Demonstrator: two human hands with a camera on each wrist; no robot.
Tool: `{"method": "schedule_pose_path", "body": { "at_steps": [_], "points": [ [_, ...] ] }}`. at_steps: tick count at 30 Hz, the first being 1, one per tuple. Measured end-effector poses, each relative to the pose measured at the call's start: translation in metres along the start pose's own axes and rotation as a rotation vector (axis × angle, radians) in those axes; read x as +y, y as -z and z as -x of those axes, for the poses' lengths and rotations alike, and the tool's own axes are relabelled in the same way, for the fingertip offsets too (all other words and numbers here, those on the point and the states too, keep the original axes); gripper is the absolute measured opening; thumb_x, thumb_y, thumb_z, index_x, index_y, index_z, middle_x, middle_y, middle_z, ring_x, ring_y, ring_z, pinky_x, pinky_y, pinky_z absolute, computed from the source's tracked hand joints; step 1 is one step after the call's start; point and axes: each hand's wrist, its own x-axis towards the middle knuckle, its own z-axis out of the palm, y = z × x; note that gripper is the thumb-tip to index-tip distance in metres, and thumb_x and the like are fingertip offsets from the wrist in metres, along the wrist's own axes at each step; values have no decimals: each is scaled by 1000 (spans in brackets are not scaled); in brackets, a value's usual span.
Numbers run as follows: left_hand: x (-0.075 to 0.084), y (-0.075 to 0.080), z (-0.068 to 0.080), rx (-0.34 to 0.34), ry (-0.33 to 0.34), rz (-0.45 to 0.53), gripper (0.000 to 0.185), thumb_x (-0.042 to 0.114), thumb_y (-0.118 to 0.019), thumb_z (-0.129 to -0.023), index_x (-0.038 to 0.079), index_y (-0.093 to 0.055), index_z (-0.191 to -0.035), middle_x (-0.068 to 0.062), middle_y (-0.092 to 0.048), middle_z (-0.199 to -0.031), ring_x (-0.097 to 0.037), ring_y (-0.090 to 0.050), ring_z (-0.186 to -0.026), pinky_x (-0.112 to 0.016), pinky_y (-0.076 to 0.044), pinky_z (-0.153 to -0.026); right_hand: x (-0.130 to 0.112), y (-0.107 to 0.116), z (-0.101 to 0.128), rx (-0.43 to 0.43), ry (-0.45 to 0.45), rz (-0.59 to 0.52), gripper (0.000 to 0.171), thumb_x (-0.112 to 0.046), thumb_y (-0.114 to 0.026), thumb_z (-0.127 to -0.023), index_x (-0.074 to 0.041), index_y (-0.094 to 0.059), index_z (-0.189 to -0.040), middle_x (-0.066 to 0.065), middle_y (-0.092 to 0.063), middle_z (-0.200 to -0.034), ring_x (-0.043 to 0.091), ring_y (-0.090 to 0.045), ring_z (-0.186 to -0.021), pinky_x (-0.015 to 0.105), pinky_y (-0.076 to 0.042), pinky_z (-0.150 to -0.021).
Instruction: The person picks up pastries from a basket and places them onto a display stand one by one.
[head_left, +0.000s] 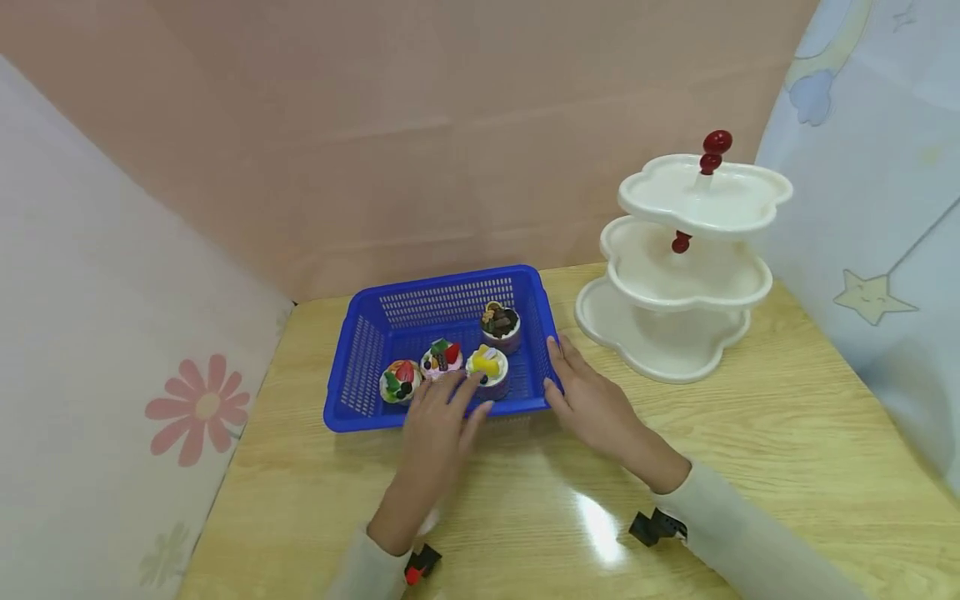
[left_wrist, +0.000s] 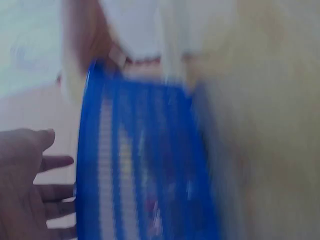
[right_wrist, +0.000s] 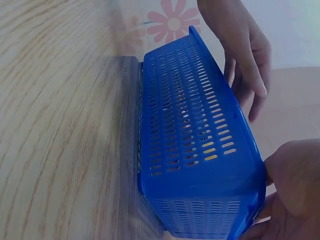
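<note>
The blue basket (head_left: 442,350) sits in the middle of the frame with little cakes (head_left: 487,363) inside. My left hand (head_left: 438,421) reaches over its near rim, fingers loose. My right hand (head_left: 592,400) touches its right corner, fingers straight. It looks light and stiff; I'd hold both rims.

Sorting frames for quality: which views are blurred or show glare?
Head view: sharp, with a bright glare patch on the table. Left wrist view: heavily motion-blurred, the blue basket smeared. Right wrist view: basket sharp, tabletop edge slightly blurred.
</note>
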Motion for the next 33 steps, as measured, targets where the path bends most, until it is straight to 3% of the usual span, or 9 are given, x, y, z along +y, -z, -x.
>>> {"method": "schedule_pose_path", "body": {
  "at_steps": [3, 7, 12, 16, 22, 26, 33],
  "points": [
    [-32, 17, 4, 25, 38, 14, 44, 32, -63, -101, 12, -61, -140, -16, -63, -130, -35, -57, -126, -56, -41, -110, -1, -1, 0, 3, -4, 3, 65, -32, -45, -106, -1, -24, -159, 21, -18, -166, 41, -38, -143, 60, -52, -93],
    [-71, 35, 12, -21, 107, -16, 50, 31, -63, -102, 12, -53, -147, -22, -54, -141, -41, -48, -135, -60, -34, -114, -1, -1, 1, -1, -13, 9, 65, -34, -43, -107, -1, -23, -160, 21, -15, -166, 41, -35, -145, 60, -50, -97],
    [-103, 46, 28, -20, 251, -50, 56, 31, -60, -103, 3, -47, -150, -30, -45, -149, -49, -43, -137, -66, -37, -108, -2, -1, 0, -6, -2, 5, 68, -42, -40, -108, 1, -23, -159, 19, -12, -167, 38, -29, -148, 58, -44, -107],
    [-117, 50, 37, -59, 345, -42, 64, 36, -54, -105, -1, -38, -155, -32, -35, -155, -51, -36, -141, -69, -38, -105, -3, -3, -2, 8, 13, 2, 70, -42, -39, -109, 4, -23, -158, 20, -11, -167, 38, -28, -149, 58, -41, -109],
    [-126, 47, 39, -200, 459, 39, 76, 50, -37, -108, -4, -19, -160, -29, -15, -165, -50, -21, -149, -70, -30, -110, -3, -7, -7, 38, 31, 18, 67, -35, -41, -108, 7, -22, -157, 20, -10, -167, 38, -28, -149, 57, -41, -109],
    [-129, 45, 37, -236, 488, 79, 81, 51, -31, -109, -9, -10, -158, -27, -5, -167, -48, -14, -151, -67, -25, -113, -2, -9, -10, 71, 60, 48, 65, -31, -42, -107, 10, -25, -155, 24, -16, -166, 41, -32, -147, 55, -38, -113],
    [-132, 40, 37, -228, 488, 72, 82, 51, -29, -109, -13, -10, -156, -29, -4, -166, -47, -12, -152, -67, -24, -114, 0, -9, -14, 67, 69, 66, 65, -30, -41, -107, 10, -25, -155, 24, -16, -166, 43, -35, -145, 55, -36, -114]
  ]
}}
